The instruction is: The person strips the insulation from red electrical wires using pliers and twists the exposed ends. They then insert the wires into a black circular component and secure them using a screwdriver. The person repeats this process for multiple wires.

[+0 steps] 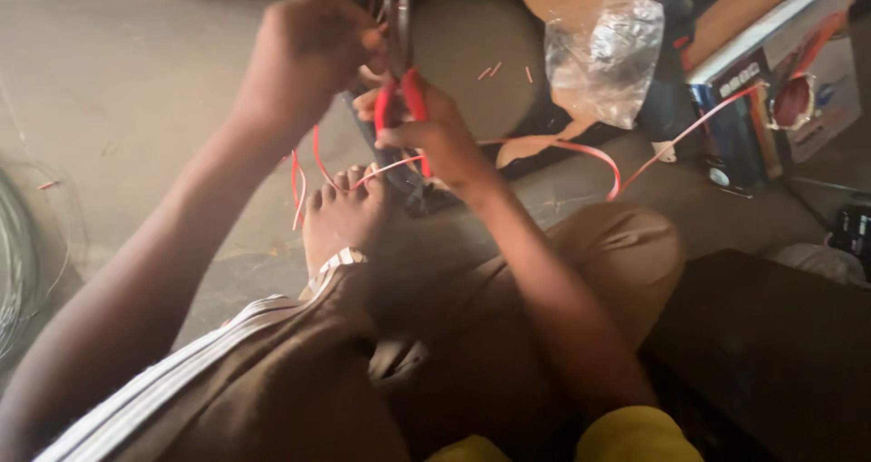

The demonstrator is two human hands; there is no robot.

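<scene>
**Head view: red-handled pliers worked on a thin red wire**

Head camera looks down on a person seated on a grey concrete floor [136,90], legs folded, a bare foot [340,217] forward. The right hand [435,135] is closed around the red-handled metal pliers [399,72], whose steel jaws point away toward the far side. The left hand [308,44] is curled shut just left of the tool's head, fingers pinched on something small there; blur hides exactly what, though it seems to be the end of the thin red insulated wire [581,149]. That wire loops below the hands, across the foot, and trails right toward the boxes.

Judging by the short red insulation offcuts [494,70] lying on the round grey cushion [476,58] beyond the hands, the step in hand looks like stripping or trimming a wire end. A clean cut would call for a steady pinch from the left hand and a measured squeeze of the handles.

As for containers: a crumpled clear plastic bag [603,54] lies far right, contents unreadable. A printed cardboard box [771,81] stands beside it, with a red coil showing at its front.
</scene>
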